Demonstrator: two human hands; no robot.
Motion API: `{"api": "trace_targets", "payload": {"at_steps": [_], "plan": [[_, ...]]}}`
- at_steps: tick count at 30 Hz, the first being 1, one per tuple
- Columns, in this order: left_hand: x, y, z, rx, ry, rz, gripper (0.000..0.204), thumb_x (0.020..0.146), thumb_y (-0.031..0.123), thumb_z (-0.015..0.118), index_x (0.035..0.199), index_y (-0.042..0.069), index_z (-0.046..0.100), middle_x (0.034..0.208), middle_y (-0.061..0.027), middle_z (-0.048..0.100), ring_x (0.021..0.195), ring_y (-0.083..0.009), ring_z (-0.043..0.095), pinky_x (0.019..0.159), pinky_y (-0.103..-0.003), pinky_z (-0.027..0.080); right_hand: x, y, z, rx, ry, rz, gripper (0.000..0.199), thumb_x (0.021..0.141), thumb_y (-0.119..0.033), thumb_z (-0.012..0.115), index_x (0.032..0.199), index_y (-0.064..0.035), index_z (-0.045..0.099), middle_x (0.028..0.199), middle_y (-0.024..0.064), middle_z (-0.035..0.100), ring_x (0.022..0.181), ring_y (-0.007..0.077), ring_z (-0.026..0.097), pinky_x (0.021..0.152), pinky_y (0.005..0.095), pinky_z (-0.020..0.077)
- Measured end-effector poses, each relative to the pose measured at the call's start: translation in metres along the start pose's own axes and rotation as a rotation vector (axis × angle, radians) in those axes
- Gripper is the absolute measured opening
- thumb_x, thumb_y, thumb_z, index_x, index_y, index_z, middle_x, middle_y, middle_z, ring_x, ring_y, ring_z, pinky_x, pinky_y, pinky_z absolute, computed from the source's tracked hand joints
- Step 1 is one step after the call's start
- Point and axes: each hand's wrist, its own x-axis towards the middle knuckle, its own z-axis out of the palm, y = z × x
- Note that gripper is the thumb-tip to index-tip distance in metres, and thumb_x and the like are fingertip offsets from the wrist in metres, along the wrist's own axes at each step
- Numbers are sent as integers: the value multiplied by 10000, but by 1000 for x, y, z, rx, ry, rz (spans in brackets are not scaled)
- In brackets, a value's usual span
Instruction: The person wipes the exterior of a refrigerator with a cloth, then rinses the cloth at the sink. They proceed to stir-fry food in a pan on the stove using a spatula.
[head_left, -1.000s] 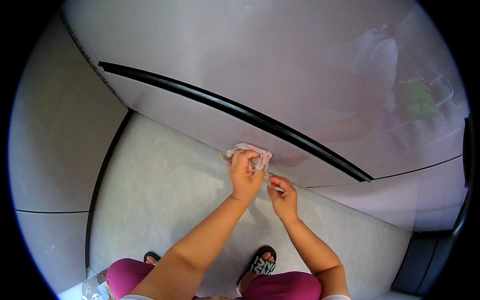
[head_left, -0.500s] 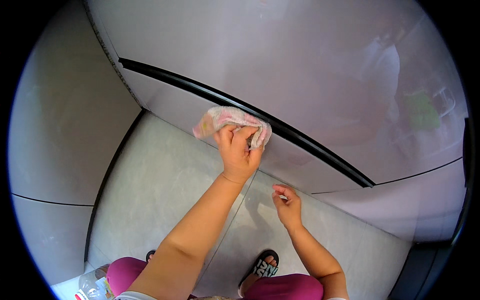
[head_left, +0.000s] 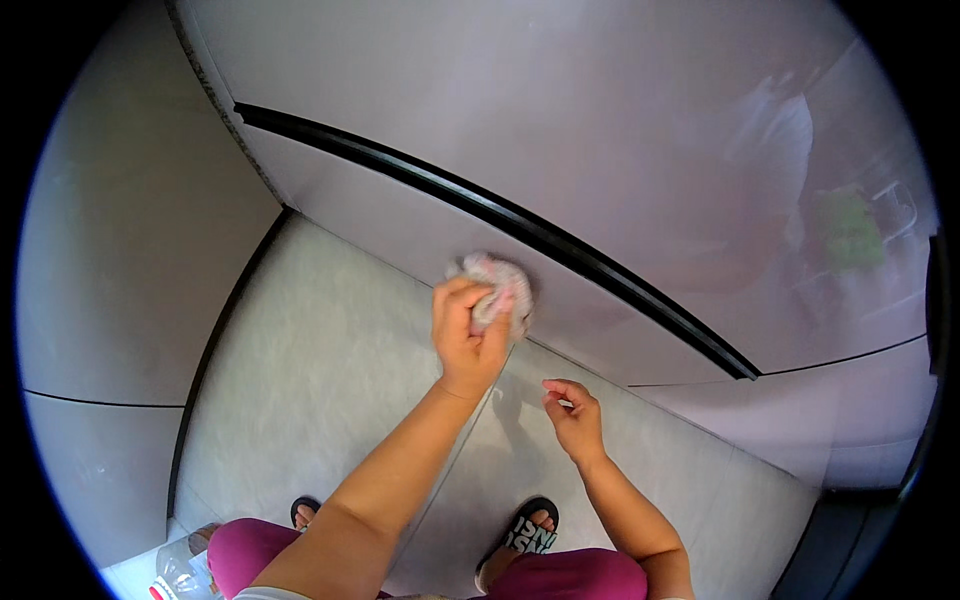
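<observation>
My left hand (head_left: 468,335) is closed around a bunched pink-and-white cloth (head_left: 512,285). The cloth presses on the lower part of a glossy pale cabinet front (head_left: 580,310), below a long black handle strip (head_left: 480,200). Part of the cloth is hidden behind my fingers, and its edges are slightly blurred. To the right and lower, my right hand (head_left: 575,418) hangs over the floor, empty, with its fingers loosely curled and a gap by the thumb. It touches nothing.
Light floor tiles (head_left: 300,340) lie below the cabinet. Another pale cabinet (head_left: 110,250) stands at the left. A clear plastic bottle (head_left: 185,568) is at the lower left by my knee. A dark panel (head_left: 830,545) stands at the lower right. My feet are in black slippers (head_left: 530,525).
My left hand has moved the cloth down, away from the black strip, and the cloth is more bunched. My right hand has barely shifted.
</observation>
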Motion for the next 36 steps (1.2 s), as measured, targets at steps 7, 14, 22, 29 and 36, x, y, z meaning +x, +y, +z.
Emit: {"api": "trace_targets", "payload": {"at_steps": [7,14,22,29,36], "plan": [[17,-40,15,314,-34,341,353,690,142,790,952,103,557,952,-100,443,907,-287,405,776,-410,372,3,-4,-2,-8,-19,-15,196,838,-44,632,1033,-43,655,1071,47,590,893,119,573,711,235,485],[-36,-66,-3,138,-147,-172,274,801,152,711,978,68,519,950,-90,478,849,-217,497,739,-324,432,-3,15,-1,-2,-22,46,185,840,-65,643,1024,-52,660,1011,32,612,879,116,575,700,229,479],[97,72,9,-435,327,-540,427,858,188,677,1164,20,431,1097,-98,538,970,-159,560,792,-308,491,-1,8,8,52,-59,73,208,816,-40,628,1021,-45,664,977,63,607,843,121,582,697,249,478],[16,115,82,-307,83,-750,518,796,179,740,1154,-6,415,1065,-101,528,966,-149,527,827,-299,466,4,83,8,-7,-82,-19,188,809,-39,627,994,-27,656,991,87,638,865,131,606,722,268,487],[59,110,49,-564,129,-981,363,779,157,724,1041,49,497,924,-55,551,839,-167,576,680,-303,517,-13,-4,-4,89,-33,78,171,838,-38,612,1000,-12,658,898,39,659,811,106,596,736,243,479]]}}
